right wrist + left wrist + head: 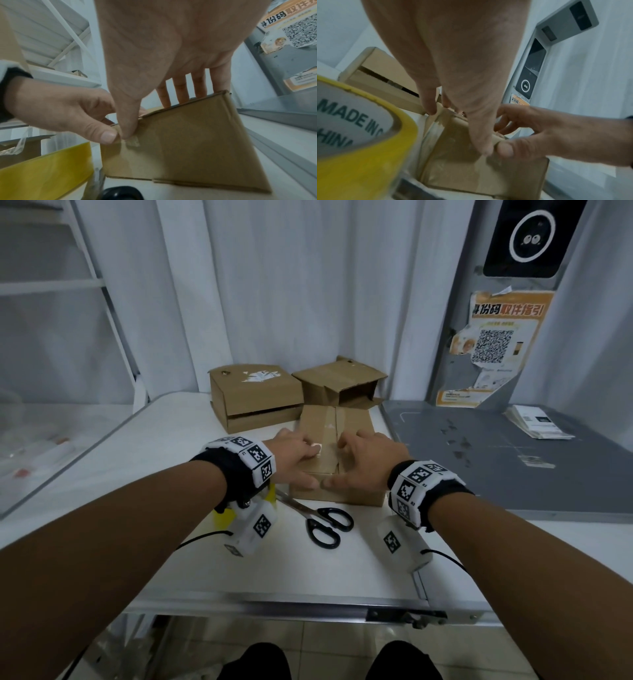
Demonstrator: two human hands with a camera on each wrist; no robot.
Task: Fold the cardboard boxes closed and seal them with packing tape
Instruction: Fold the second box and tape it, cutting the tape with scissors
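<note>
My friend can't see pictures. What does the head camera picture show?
Two hands, left hand and right hand, press flat on a closed cardboard box on a white table. Black scissors lie in front of it, and two more boxes sit behind.

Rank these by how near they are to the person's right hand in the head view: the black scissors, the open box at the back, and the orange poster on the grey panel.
From the right hand, which presses on the near box:
1. Black scissors, just near-left of it on the white table.
2. Open box, straight behind.
3. Orange poster, far off, up on the right.
</note>
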